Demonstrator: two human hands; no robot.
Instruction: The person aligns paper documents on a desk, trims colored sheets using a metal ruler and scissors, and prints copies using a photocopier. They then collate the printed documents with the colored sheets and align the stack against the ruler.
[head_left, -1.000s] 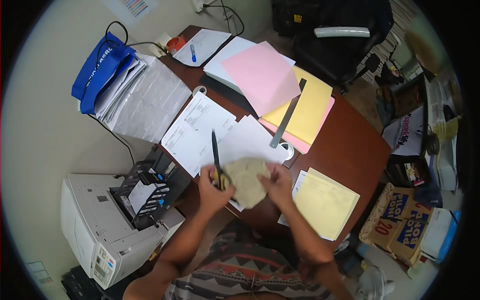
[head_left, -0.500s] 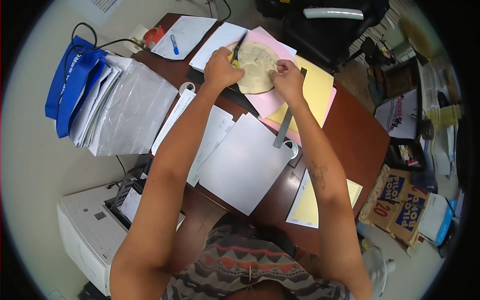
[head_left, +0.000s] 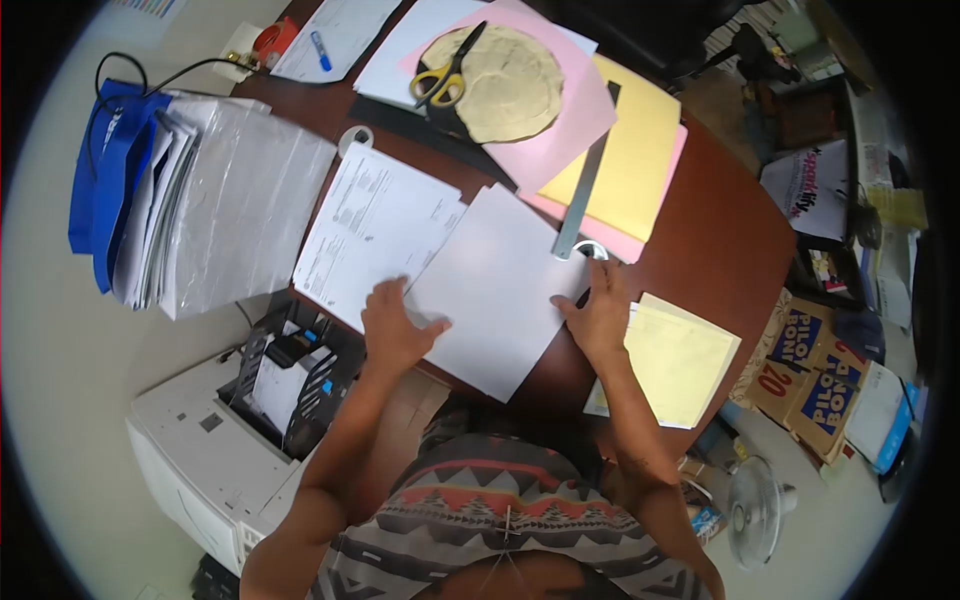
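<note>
A blank white sheet (head_left: 490,290) lies on the brown desk, between my two hands. My left hand (head_left: 398,325) is open with its fingers spread, touching the sheet's left edge. At the right side, my right hand (head_left: 597,310) is open too, thumb near the sheet's right edge and fingers by a round white-rimmed desk hole. Scissors (head_left: 445,82) with yellow and black handles rest on a round cream-coloured piece (head_left: 510,85), which sits on pink paper (head_left: 580,120). A metal ruler (head_left: 587,180) lies across yellow folders (head_left: 640,150).
Printed papers (head_left: 375,225) lie left of the sheet, yellow papers (head_left: 680,360) to the right. A blue marker (head_left: 320,50) is at the back left. A wrapped stack (head_left: 245,205), a printer (head_left: 210,430), a cardboard box (head_left: 810,380) and a fan (head_left: 755,510) surround the desk.
Both hands have left the round cream piece and come down toward me to the white sheet, and their fingers have opened. The scissors now lie on the cream piece. The view has shifted.
</note>
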